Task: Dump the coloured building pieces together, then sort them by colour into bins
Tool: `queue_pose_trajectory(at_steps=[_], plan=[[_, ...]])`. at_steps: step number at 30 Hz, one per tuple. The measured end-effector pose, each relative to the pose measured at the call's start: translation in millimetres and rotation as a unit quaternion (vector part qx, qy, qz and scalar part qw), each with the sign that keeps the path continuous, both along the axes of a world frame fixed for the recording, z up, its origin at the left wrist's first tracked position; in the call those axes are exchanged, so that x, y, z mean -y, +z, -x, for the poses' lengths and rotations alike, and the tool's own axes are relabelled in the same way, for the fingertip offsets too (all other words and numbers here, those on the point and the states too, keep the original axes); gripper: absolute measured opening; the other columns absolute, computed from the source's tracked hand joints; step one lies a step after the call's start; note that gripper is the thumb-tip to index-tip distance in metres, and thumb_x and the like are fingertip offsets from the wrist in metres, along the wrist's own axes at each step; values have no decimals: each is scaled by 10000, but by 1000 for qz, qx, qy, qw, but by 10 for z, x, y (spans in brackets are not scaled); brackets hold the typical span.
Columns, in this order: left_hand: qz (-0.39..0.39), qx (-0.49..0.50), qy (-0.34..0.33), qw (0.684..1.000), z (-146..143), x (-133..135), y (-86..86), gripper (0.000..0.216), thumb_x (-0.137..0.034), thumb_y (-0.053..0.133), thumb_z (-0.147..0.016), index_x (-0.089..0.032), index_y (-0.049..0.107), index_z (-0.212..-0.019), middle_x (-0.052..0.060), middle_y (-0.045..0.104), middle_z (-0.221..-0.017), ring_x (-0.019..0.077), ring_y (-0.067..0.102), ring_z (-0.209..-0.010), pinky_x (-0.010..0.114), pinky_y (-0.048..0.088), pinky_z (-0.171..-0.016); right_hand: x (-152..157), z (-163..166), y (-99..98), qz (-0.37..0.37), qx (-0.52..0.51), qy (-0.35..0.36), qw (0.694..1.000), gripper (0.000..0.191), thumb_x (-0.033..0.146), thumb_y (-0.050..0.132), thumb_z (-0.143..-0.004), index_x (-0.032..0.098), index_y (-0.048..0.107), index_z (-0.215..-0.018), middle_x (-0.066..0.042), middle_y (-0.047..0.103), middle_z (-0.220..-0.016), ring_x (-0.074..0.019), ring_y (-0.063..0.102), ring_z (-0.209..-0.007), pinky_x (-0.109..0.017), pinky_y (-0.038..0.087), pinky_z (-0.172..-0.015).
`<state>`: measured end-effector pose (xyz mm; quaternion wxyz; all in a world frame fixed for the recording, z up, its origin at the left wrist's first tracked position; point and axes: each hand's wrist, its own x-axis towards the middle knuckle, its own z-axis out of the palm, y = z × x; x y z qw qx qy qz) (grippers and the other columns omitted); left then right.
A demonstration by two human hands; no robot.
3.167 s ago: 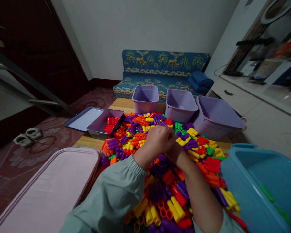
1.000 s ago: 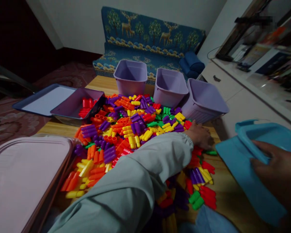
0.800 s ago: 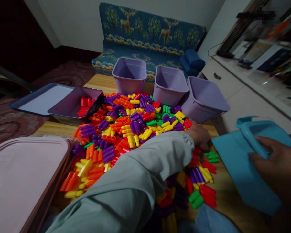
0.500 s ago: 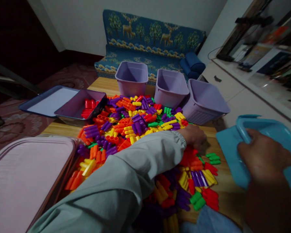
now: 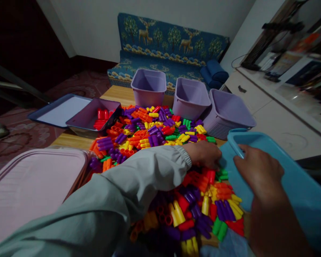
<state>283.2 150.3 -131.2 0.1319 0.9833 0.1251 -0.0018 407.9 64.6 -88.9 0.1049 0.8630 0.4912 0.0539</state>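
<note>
My right hand (image 5: 260, 171) is closed around the near-left rim or handle of a light blue plastic bin (image 5: 291, 160), which is tilted at the table's right edge. Beside the bin's left side, my left hand (image 5: 205, 154) reaches down among the plastic pieces with curled fingers. Its fingertips are hidden, so I cannot make out what they hold. Around it spreads a pile of tube-shaped toy pieces (image 5: 178, 212) in red, orange, yellow, green and purple. My grey-green sleeve covers part of the pile.
Three purple bins (image 5: 149, 96) stand along the table's far edge. To the left lies an open metal box (image 5: 85, 128) with red pieces inside. A pink lid or container (image 5: 37, 192) is at the near left. Behind are a patterned sofa (image 5: 160, 46) and a white cabinet (image 5: 256, 96).
The blue bin has moved left in my right hand, up against the pieces. My left hand has shifted slightly left and stays low among the pieces; the camera view has moved slightly.
</note>
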Motion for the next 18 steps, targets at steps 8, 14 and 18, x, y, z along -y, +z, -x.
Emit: queue_pose_trajectory(at_steps=[8, 14, 18], plan=[[8, 12, -3, 1000, 299, 175, 102, 350, -347, 533, -888, -142, 723, -1099, 159, 719, -1075, 287, 687, -936, 346, 517, -690, -11, 202, -12, -47, -37, 71, 996, 448, 320, 387, -898, 219, 649, -1247, -194, 708, -1050, -326, 677, -907, -389, 435, -704], [-9, 11, -12, 1000, 403, 246, 100, 349, -337, 520, -908, -121, 717, -1100, 164, 705, -1074, 270, 678, -950, 341, 525, -768, -67, 209, -147, -98, -16, 104, 990, 347, 312, 487, -836, 214, 733, -1061, -158, 718, -828, -284, 669, -689, -365, 465, -612], [-3, 42, -15, 999, 547, 291, 163, 321, -316, 562, -898, -143, 701, -1129, 161, 680, -1115, 248, 669, -943, 336, 520, -809, -91, 204, -149, -92, -51, 89, 990, 419, 439, 487, -855, 205, 720, -1113, -174, 718, -860, -323, 677, -717, -410, 490, -629]])
